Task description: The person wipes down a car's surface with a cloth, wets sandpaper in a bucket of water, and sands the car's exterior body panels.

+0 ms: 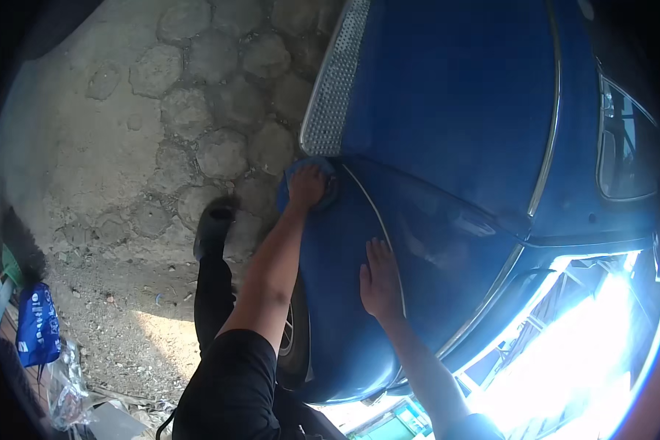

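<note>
A blue car with glossy paint fills the right half, its rounded fender right in front of me. My left hand presses a blue cloth against the fender's upper left edge, where it meets a metal-textured running board. The fingers curl over the cloth, and the palm hides part of it. My right hand lies flat on the painted fender beside a thin trim line, fingers stretched and holding nothing. Below my left forearm, a wheel shows in part.
Hexagonal pavers and rough dirt ground lie left of the car. My dark shoe stands there. At the lower left are a blue bag and clear plastic wrapping. Chrome trim runs along the body; strong glare reflects at lower right.
</note>
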